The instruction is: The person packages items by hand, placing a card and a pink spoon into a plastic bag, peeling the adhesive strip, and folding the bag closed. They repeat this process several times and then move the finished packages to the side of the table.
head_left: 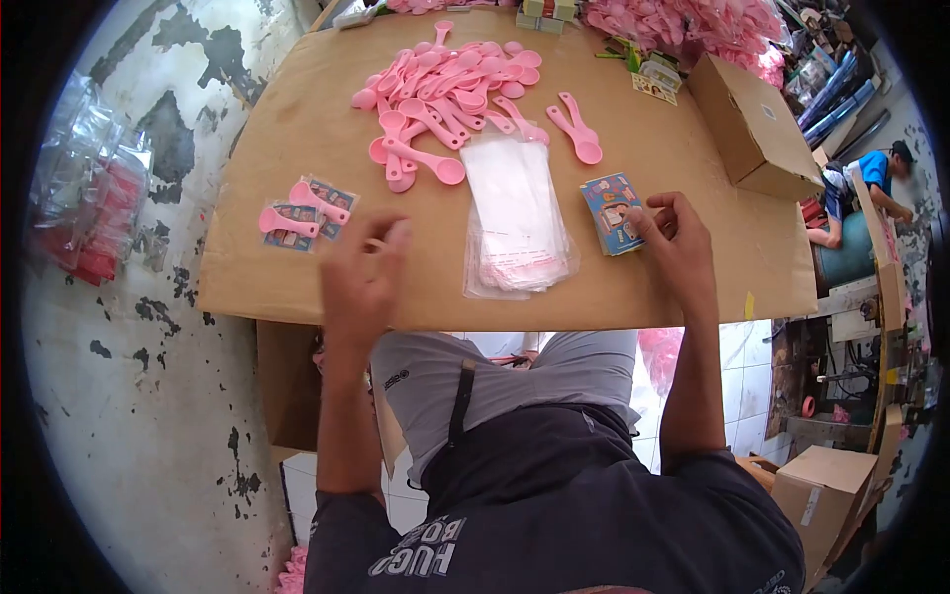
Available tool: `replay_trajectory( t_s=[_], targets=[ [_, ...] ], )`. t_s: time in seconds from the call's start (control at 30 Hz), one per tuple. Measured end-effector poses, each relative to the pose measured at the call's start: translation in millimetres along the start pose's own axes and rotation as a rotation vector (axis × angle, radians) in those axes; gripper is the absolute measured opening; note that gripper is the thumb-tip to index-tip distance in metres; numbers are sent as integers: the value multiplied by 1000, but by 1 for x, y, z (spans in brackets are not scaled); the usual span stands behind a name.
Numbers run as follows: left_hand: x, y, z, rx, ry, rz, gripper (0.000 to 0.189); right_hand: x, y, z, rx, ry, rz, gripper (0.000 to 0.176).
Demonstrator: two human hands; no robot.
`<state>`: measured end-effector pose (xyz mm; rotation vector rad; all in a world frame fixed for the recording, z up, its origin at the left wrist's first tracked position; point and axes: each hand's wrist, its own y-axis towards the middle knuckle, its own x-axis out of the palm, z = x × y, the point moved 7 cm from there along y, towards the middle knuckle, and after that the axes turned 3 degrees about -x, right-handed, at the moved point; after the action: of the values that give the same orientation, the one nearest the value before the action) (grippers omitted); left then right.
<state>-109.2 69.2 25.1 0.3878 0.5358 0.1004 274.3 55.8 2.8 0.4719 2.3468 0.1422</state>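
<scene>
My right hand (681, 243) is at the right edge of a stack of blue printed cards (614, 213). Its thumb reaches the top card, while the bent index finger stands apart from the thumb. Over the table's left front, my left hand (364, 277) is blurred, its fingers bent; whether anything is in them I cannot make out. Between the hands lies a pile of clear plastic bags (517, 213). Left of my left hand, two pink measuring spoons (289, 222) rest on packed blue cards (302, 241).
A heap of pink spoons (445, 84) lies at the back of the brown table (257, 148), with a loose pair (575, 129) to its right. A cardboard box (757, 124) stands at the right edge. Plastic bags (84, 188) hang on the left wall. Another person (871, 183) sits far right.
</scene>
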Motion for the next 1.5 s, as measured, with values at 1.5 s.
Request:
replay_trajectory(
  t_s=[1.5],
  targets=[
    [94,-33,48,-425,-1178,-33,41,5,-57,-49,-206,841,110,19]
  ],
)
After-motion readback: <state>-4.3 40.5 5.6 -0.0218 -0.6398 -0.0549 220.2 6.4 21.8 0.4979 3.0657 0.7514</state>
